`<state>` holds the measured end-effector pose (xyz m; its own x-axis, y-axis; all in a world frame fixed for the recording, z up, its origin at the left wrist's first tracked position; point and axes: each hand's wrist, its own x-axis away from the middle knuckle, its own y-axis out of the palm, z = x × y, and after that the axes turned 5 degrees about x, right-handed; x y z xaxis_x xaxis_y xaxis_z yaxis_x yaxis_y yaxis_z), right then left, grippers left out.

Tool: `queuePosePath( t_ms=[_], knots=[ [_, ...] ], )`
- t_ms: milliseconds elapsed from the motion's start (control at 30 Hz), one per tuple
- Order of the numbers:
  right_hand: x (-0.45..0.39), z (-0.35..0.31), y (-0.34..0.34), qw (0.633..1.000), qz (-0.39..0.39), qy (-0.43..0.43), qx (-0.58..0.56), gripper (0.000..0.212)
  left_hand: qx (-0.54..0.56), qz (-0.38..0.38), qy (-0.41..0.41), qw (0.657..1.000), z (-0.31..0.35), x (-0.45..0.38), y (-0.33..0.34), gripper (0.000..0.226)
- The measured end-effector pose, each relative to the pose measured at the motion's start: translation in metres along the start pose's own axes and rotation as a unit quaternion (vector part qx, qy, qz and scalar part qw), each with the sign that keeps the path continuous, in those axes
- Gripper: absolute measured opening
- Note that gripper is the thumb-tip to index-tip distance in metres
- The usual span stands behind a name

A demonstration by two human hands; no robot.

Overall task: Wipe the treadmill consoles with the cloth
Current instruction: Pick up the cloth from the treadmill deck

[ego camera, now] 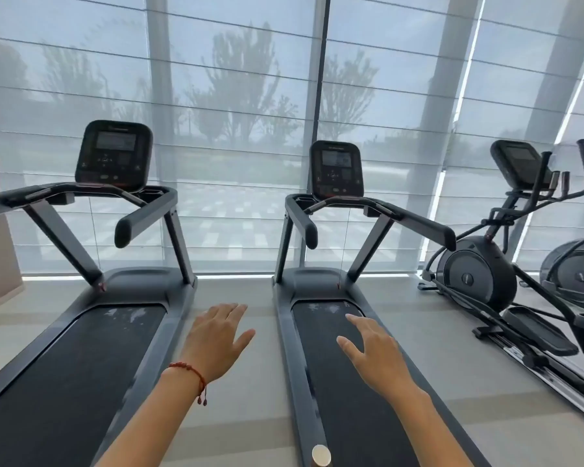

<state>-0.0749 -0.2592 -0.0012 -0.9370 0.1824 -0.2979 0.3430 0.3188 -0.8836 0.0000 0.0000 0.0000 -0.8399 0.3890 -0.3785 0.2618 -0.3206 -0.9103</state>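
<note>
Head view: left hand [214, 338] and right hand [373, 353] hover spread and empty, consoles [113, 155] well beyond them, likely awaiting a cloth.

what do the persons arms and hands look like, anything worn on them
Both forearms are bare, with no sleeves in view and no gloves. The left hand has a thin red cord bracelet at the wrist, with small dark red beads hanging from its end. The right hand and its wrist carry nothing: no watch, ring or band shows.

Two dark treadmill consoles, left console [113, 156] and right console [337, 170], stand upright, well apart, screens unlit.
</note>
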Motion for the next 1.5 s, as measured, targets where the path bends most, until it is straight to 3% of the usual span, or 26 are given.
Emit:
queuePosePath(
  t_ms=[467,733,800,933,1200,1500],
  knots=[
    [-0.169,0.098,0.047,0.999,-0.026,0.042,0.011,0.051,0.055,0.033,0.018,0.998,0.003,-0.178,0.113,0.05],
    [-0.241,0.13,0.099,0.995,-0.027,0.093,0.012,0.05,0.05,0.04,0.098,0.993,-0.019,-0.276,0.189,0.046],
    [-0.258,0.136,0.114,0.993,-0.024,0.117,0.011,0.05,0.06,0.019,0.117,0.991,-0.028,-0.304,0.213,0.041],
    [-0.285,0.149,0.136,0.984,-0.023,0.177,-0.002,0.048,0.065,-0.049,0.144,0.986,-0.039,-0.354,0.25,0.054],
    [-0.276,0.19,0.161,0.951,-0.022,0.31,-0.005,0.048,0.117,-0.078,0.24,0.96,-0.004,-0.404,0.323,0.075],
    [-0.212,0.249,0.172,0.898,-0.009,0.44,-0.002,0.047,0.127,-0.164,0.325,0.922,0.085,-0.394,0.389,0.077]
  ],
)
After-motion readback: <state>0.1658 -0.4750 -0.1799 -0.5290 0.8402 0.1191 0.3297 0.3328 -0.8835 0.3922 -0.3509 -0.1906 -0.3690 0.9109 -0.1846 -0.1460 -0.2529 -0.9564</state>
